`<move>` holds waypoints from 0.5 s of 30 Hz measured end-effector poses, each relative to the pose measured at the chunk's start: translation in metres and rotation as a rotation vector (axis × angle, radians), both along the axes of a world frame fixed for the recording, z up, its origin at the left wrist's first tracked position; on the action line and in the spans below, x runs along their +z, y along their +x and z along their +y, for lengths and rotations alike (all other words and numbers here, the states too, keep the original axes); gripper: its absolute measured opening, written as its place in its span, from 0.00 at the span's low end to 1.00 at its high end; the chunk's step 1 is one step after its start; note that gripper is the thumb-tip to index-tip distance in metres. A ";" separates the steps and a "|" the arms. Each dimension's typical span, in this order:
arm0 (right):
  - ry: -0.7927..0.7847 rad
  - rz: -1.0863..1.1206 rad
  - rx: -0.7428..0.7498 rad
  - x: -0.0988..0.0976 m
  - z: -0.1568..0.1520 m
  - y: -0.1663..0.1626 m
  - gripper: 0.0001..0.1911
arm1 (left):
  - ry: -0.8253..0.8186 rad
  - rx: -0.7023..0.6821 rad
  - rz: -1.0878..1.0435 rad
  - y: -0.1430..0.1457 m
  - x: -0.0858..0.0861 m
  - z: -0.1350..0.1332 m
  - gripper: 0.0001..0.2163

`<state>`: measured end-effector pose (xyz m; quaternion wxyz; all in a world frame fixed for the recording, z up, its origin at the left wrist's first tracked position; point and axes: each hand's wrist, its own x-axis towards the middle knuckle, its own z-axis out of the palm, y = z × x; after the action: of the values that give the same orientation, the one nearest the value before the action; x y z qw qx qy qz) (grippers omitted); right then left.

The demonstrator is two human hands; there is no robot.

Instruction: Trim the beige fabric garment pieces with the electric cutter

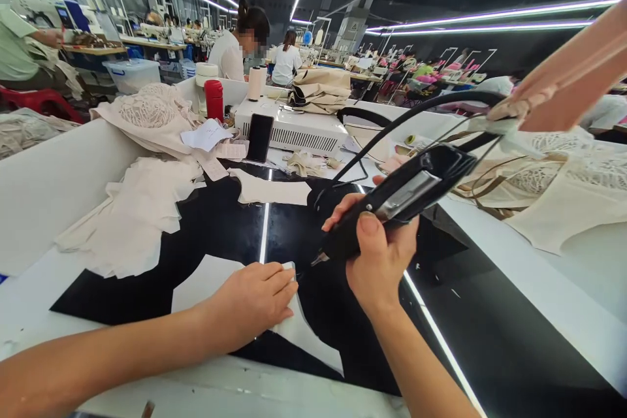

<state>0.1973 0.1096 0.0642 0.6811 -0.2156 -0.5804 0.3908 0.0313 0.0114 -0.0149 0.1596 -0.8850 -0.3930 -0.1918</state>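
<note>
My right hand (pixel 377 261) grips a black corded hand tool (pixel 406 189) with a silver plate on its side. The tool's pointed metal tip (pixel 321 257) angles down to the left, just short of my left hand. My left hand (pixel 262 297) rests over a white cut panel (pixel 313 333), its fingers curled together. A small pale thing with a clear-looking edge (pixel 292 268) shows at those fingertips; its kind is mostly hidden. Beneath the panel is a glossy black board (pixel 235 228). Beyond my hands lies a cream fabric piece (pixel 274 189).
Cream fabric pieces (pixel 132 215) are heaped at left, with lace-patterned garments (pixel 151 111) behind. A phone (pixel 259 137) leans against a white vented box (pixel 294 127), near a red bottle (pixel 214 101). More garments (pixel 553 183) lie right. The tool's cable (pixel 416 104) arches overhead. Co-workers sit farther back.
</note>
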 end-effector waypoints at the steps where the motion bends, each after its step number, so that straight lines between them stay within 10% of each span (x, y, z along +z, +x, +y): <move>1: -0.002 0.011 0.024 -0.002 0.002 -0.004 0.19 | 0.010 0.005 0.004 0.001 -0.001 0.000 0.13; 15: -0.037 0.105 0.126 -0.007 0.005 -0.024 0.20 | 0.038 0.028 -0.018 0.008 0.001 -0.003 0.15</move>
<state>0.1735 0.1142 0.0571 0.6807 -0.1704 -0.5490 0.4541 0.0391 0.0083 -0.0140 0.1756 -0.8745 -0.4030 -0.2051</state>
